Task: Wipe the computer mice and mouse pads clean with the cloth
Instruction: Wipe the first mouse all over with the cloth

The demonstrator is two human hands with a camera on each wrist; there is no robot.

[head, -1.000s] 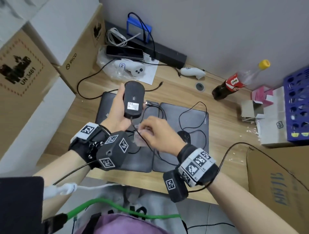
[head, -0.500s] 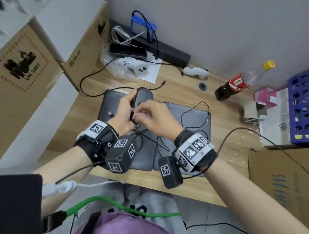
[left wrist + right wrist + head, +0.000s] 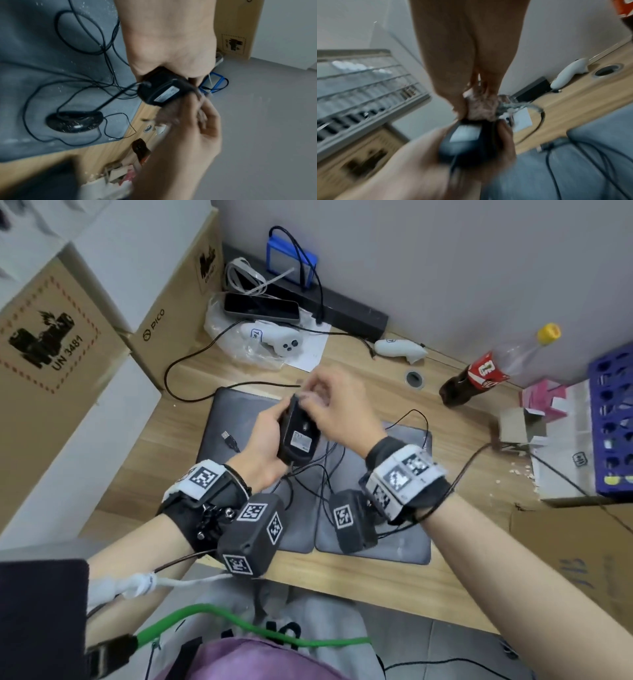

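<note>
"PICO" on one cardboard box (image 3: 171, 313), "UN 3481" on another (image 3: 51, 337).

The pads (image 3: 373, 546) are crossed by loose cables (image 3: 329, 470), and a second mouse (image 3: 74, 121) lies among them. The left side is closed off by stacked boxes (image 3: 61, 344). The far table (image 3: 191, 422) edge is crowded with a phone (image 3: 262, 307), two controllers (image 3: 284, 342) and a wall. On the right, passage is blocked by a lying bottle (image 3: 479, 374) and a crate (image 3: 613, 419). Bare wood is left along the near edge.
</note>
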